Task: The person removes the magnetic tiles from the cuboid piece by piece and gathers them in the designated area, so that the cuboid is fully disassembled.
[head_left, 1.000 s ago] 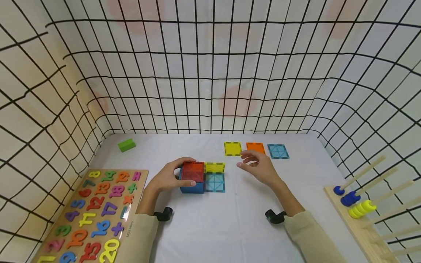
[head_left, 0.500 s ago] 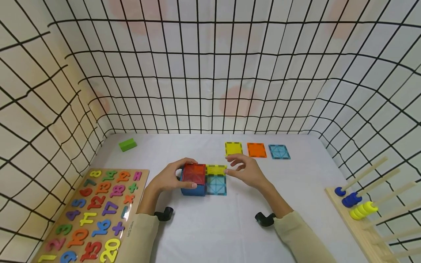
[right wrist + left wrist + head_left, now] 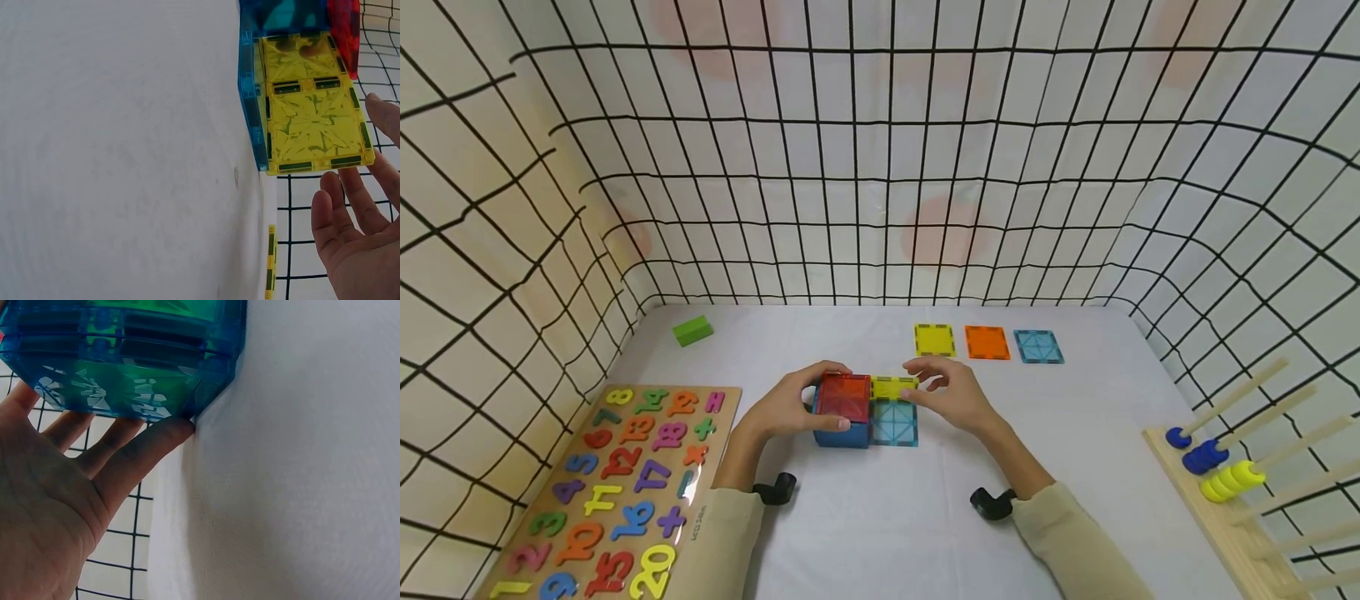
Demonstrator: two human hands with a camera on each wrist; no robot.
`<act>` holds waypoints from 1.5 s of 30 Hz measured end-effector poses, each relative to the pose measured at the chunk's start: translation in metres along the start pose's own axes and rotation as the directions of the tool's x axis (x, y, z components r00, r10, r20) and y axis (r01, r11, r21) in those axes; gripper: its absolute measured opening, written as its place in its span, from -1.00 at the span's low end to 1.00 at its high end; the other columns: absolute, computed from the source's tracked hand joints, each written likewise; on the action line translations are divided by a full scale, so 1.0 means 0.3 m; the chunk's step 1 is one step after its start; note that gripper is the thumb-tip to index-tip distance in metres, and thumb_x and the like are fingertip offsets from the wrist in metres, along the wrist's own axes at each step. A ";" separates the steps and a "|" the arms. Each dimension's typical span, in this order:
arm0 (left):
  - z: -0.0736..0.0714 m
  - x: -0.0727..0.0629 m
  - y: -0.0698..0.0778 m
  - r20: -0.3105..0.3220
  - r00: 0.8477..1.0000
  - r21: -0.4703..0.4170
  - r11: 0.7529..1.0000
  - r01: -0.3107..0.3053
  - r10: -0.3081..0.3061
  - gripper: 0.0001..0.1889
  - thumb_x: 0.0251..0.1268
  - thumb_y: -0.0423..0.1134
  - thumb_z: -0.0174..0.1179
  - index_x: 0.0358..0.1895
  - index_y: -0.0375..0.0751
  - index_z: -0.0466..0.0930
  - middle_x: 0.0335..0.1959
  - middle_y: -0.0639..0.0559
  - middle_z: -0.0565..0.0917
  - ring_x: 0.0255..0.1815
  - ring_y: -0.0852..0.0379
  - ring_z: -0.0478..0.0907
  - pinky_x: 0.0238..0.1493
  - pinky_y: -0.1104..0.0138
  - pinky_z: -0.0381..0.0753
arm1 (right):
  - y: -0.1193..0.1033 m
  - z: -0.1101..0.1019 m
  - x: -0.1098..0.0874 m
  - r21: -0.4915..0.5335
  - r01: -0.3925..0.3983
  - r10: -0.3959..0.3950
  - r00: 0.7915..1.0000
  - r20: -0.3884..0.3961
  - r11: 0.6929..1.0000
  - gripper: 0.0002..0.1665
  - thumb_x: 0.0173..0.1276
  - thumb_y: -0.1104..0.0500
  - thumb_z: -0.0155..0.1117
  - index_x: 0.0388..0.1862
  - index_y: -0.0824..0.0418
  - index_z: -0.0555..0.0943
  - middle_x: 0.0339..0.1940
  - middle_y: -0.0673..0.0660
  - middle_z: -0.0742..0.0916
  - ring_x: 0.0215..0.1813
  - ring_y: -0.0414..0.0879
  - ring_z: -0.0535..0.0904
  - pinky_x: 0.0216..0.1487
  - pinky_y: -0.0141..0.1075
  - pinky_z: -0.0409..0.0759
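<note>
In the head view, my left hand holds a cube of magnetic tiles, red on top and blue in front. Its thumb lies across the front; the other fingers are partly hidden behind. Beside the cube, a light-blue magnetic tile lies flat, and a yellow magnetic tile stands upright along its back edge. My right hand is at the yellow tile's free end. The right wrist view shows its fingers loosely bent, some tips behind the tile, and its thumb slightly off the top edge.
Loose yellow, orange and light-blue tiles lie in a row behind. A green block sits at the back left. A number puzzle board lies left, a wooden peg counter right. Black wire mesh encloses the table.
My right hand has moved left and slightly down to the yellow upright tile, uncovering the loose orange tile. My left hand has stayed on the cube.
</note>
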State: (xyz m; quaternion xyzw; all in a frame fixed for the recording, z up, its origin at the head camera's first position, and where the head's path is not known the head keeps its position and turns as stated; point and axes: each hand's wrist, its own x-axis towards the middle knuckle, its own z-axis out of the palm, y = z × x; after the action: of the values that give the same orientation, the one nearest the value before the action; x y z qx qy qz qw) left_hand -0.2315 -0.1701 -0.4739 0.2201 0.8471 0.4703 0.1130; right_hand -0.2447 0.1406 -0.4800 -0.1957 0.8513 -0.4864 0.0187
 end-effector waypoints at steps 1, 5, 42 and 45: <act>0.000 0.000 0.000 -0.001 1.000 0.002 1.000 0.002 -0.002 -0.22 0.05 0.08 0.54 0.40 0.14 0.46 0.39 0.08 0.54 0.45 -0.16 0.37 0.23 -0.14 0.65 | 0.000 0.004 0.001 0.001 0.004 -0.004 1.000 -0.001 1.000 -0.49 0.33 -0.01 0.50 0.21 0.14 0.68 0.20 0.18 0.74 0.07 0.00 0.59 0.13 -0.08 0.68; 0.002 0.002 0.001 0.000 1.000 -0.006 1.000 0.000 0.000 -0.22 0.06 0.07 0.53 0.41 0.11 0.46 0.40 0.08 0.53 0.46 -0.16 0.36 0.24 -0.17 0.63 | 0.002 0.017 0.004 -0.004 0.021 -0.021 1.000 0.001 1.000 -0.50 0.35 0.00 0.49 0.20 0.16 0.69 0.17 0.15 0.76 0.05 -0.03 0.56 0.07 -0.17 0.68; 0.002 0.006 -0.003 -0.009 1.000 0.009 1.000 -0.017 0.017 -0.29 0.04 0.10 0.56 0.32 0.35 0.47 0.31 0.21 0.57 0.41 -0.07 0.40 0.30 -0.15 0.58 | -0.019 0.102 0.064 -0.067 0.044 -0.044 0.999 0.000 0.997 -0.78 0.43 0.13 0.40 0.01 -0.04 0.80 -0.08 -0.09 0.80 0.09 -0.12 0.67 0.30 -0.08 0.63; 0.005 0.008 -0.006 -0.011 1.000 0.011 1.000 -0.016 0.016 -0.29 0.04 0.10 0.56 0.32 0.36 0.47 0.32 0.21 0.57 0.42 -0.07 0.39 0.33 -0.16 0.56 | -0.022 0.100 0.061 -0.063 0.044 -0.044 0.999 -0.001 0.997 -0.79 0.44 0.14 0.39 0.01 -0.02 0.80 -0.08 -0.08 0.80 0.09 -0.11 0.67 0.30 -0.07 0.63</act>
State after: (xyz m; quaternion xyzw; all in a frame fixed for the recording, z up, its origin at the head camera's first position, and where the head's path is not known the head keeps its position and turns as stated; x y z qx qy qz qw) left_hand -0.2335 -0.1687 -0.4760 0.2249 0.8485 0.4677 0.1035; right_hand -0.2528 0.1065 -0.4876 -0.2143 0.8616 -0.4601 0.0009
